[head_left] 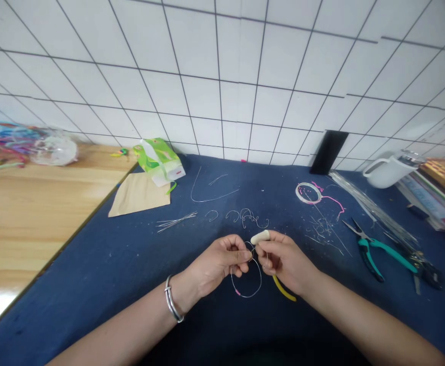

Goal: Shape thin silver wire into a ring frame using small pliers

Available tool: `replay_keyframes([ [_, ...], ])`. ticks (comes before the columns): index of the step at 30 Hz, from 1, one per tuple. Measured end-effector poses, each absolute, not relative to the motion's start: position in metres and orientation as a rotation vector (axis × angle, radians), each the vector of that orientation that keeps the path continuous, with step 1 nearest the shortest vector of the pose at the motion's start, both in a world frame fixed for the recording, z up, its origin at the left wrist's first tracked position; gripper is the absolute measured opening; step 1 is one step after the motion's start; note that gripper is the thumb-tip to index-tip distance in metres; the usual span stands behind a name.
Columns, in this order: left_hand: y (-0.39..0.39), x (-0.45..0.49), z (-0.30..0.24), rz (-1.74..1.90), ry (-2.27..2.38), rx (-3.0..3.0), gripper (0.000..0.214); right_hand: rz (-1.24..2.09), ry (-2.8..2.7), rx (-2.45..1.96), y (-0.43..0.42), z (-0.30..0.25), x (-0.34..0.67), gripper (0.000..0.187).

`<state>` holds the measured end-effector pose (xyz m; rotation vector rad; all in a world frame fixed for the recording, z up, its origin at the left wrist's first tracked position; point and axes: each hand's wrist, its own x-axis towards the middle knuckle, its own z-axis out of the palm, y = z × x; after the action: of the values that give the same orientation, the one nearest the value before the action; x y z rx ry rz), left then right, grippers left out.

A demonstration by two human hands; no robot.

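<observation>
Over the blue surface (92,284), the left hand (222,258) and right hand (289,259) pinched a wire loop (261,279), seemingly rounded but not fully joined.

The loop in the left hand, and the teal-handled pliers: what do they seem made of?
The loop: probably thin metal wire, silvery and holding its curve. The pliers: likely steel at the slim grey jaws; the evenly coloured grips could be plastic or rubber.

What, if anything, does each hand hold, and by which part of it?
The left hand pinches the wire loop near its top; what the right hand holds cannot be told.
</observation>
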<state>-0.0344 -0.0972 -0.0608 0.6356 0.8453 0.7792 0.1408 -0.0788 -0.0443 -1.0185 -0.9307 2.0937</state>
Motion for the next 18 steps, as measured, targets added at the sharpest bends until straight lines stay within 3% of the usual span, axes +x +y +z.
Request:
replay_keyframes([
  [9,-0.094,-0.040,-0.059,0.790,0.800,0.577,0.017,1.898,-1.469,-0.974,-0.073,-0.043,0.151,0.020],
  [14,-0.094,-0.039,-0.059,0.774,0.799,0.564,0.017,1.225,-2.063,-0.884,-0.069,-0.044,0.154,0.011],
  [18,-0.094,-0.039,-0.061,0.784,0.807,0.572,0.017,0.626,-2.269,-0.779,-0.064,-0.057,0.158,0.016],
])
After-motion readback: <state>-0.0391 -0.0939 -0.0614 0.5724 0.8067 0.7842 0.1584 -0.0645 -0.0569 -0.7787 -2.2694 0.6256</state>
